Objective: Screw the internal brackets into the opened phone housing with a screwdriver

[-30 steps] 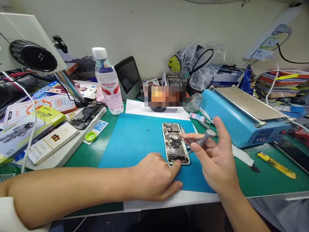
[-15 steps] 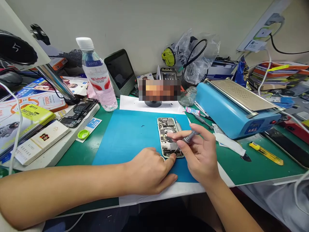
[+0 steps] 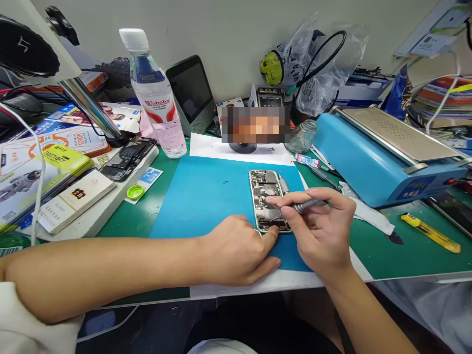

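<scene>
Phone lying between both hands, near end under left fingertip, driver held off its right side

I'm watching remotely through the head camera and taking the oblong, pale-rimmed smartphone with its dark and silver innards exposed (image 3: pixel 264 191) as landmark. It's lying flat on the smooth bright-blue rectangular mat (image 3: pixel 199 191), long axis running away from the person, far end leaning slightly left.

Left hand (image 3: pixel 236 253): sitting nearer-left of the phone, forearm crossing in from the left. Its index finger is extending onto the phone's near end, thumb pointing out, other fingers curling under. I'm seeing nothing held, but the palm is facing down, so I can't tell what's beneath.

Right hand (image 3: pixel 326 223): sitting right of the phone's near half, gripping the slim grey cylindrical metal screwdriver (image 3: pixel 308 204) between thumb and fingers. The handle is slanting across the phone's long axis, its rear end pointing right. One fingertip is overlapping the phone's middle; I can't tell whether it's touching. The driver's tip isn't showing clearly either.

Key relation, I'm judging: phone is lying left of the driver hand, while the left hand is the closer one, already touching. A second grey pen-shaped tool (image 3: pixel 283 185) is lying just beside the phone's right edge.
</scene>
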Tool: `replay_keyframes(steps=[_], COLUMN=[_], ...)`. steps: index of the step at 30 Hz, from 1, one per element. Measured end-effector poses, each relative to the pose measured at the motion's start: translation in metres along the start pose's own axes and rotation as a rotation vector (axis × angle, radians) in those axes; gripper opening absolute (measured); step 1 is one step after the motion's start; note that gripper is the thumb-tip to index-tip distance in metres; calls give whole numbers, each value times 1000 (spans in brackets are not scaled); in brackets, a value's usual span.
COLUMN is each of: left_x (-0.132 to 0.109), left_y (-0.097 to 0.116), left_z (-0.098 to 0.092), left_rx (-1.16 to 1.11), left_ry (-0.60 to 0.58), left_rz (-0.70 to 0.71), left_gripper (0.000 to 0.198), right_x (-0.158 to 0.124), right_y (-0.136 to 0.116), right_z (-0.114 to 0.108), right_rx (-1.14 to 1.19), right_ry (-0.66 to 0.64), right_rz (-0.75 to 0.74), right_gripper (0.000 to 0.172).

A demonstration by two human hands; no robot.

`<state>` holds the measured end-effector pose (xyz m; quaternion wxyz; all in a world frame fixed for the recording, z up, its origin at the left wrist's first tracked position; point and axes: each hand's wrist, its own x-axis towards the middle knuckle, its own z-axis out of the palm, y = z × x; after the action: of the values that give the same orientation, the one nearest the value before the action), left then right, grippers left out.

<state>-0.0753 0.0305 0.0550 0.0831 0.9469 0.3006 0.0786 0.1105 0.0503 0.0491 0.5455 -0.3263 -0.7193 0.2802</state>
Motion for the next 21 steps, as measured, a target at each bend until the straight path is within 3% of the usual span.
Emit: replay_keyframes(steps=[7, 12, 17, 21], left_x=[1, 1, 1, -1], left_y=[0, 0, 0, 1], left_z=[-1, -1, -2, -2], left_rx=[-16, -18, -9, -6], left_ry=[-17, -10, -9, -10], left_rz=[-6, -2, -3, 5], left_gripper=[42, 45, 46, 47], right_x=[0, 0, 2, -1], right_y=[2, 4, 4, 3], right_z=[1, -5, -9, -8], right_rx=[26, -91, -285, -307], right_ry=[-32, -85, -42, -15], right_rz=[0, -48, -202, -147], right_gripper=[47, 59, 68, 72])
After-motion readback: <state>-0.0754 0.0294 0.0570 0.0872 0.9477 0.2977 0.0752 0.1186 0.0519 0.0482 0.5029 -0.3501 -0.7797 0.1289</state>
